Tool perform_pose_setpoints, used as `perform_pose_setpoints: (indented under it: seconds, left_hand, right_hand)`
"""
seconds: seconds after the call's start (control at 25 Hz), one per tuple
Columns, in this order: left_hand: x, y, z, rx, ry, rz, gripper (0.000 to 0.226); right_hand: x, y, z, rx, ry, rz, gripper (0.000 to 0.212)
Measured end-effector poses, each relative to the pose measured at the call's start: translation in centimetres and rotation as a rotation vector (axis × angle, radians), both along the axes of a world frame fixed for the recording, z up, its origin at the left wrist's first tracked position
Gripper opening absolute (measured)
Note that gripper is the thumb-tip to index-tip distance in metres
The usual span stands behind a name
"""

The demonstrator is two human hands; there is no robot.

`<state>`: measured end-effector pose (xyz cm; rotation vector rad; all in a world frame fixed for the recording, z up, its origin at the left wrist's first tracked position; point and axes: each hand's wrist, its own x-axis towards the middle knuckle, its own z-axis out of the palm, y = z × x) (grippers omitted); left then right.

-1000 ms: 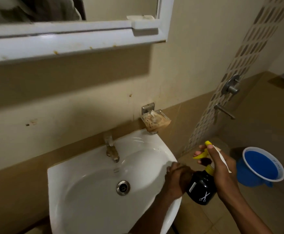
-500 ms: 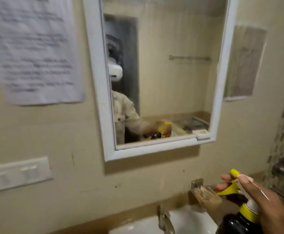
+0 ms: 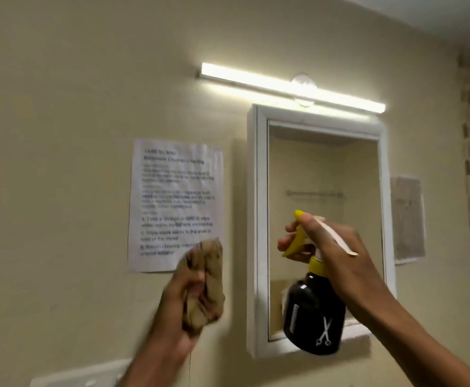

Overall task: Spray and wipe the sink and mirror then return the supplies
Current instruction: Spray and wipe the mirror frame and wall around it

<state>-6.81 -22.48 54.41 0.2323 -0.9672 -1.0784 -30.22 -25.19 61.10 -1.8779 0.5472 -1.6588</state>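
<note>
A black spray bottle [image 3: 313, 314] with a yellow collar and yellow trigger is held up in front of the mirror [image 3: 323, 174] by the right hand [image 3: 337, 247]; the thumb is laid over the top of the spray head, and two or three fingers are curled round the trigger; whether the trigger is pressed cannot be told; a white scissors mark is seen low on the bottle. The bottle's lower half overlaps the mirror's bottom frame in the view. A tan cloth [image 3: 204, 283], bunched and blurred, is clamped in the closed left hand [image 3: 177, 305], raised against the wall [image 3: 60, 107] just left of the mirror; the top of the cloth overlaps the lower right corner of a printed sheet [image 3: 175, 196] stuck to the wall. The mirror is set in a white frame; a rail on a beige wall is reflected in it. A lit tube light [image 3: 289, 86] is mounted just above the mirror. A smaller paper [image 3: 407, 219] is fixed to the right of the frame; a white switch plate [image 3: 80, 377] is seen at the bottom left. The sink is out of view.
</note>
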Motion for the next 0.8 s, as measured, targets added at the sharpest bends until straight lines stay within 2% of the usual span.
perform_pose_setpoints:
  seconds: [0.08,0.16,0.24,0.32,0.52,0.64,0.8]
  left_hand:
    - [0.9,-0.9,7.9,-0.121,-0.012,0.074,0.038]
    - [0.8,-1.4,14.4,-0.231,-0.125,0.211,0.036]
    - [1.0,-2.8,17.5,-0.296,-0.224,0.372,0.032]
    - [0.7,-3.4,19.9,-0.282,-0.266,0.513,0.031]
    - [-0.2,-4.9,21.0,-0.242,-0.38,0.745,0.034]
    - [0.0,-5.7,20.9,-0.253,-0.415,0.771,0.031]
    - [-0.1,-6.2,20.6,-0.23,-0.505,0.949,0.034]
  right_hand:
    - [1.8,0.0,2.8,-0.148,0.019,-0.134,0.039]
    - [2.8,-0.7,4.7,-0.201,-0.001,-0.203,0.039]
    - [3.4,-1.0,6.0,-0.202,-0.027,-0.244,0.04]
    - [3.7,-1.3,6.4,-0.179,-0.049,-0.263,0.041]
    - [3.2,-1.7,5.5,-0.151,-0.044,-0.281,0.041]
    - [2.5,-1.3,4.9,-0.149,-0.009,-0.306,0.039]
    - [1.7,-1.0,2.4,-0.019,0.067,-0.163,0.039]
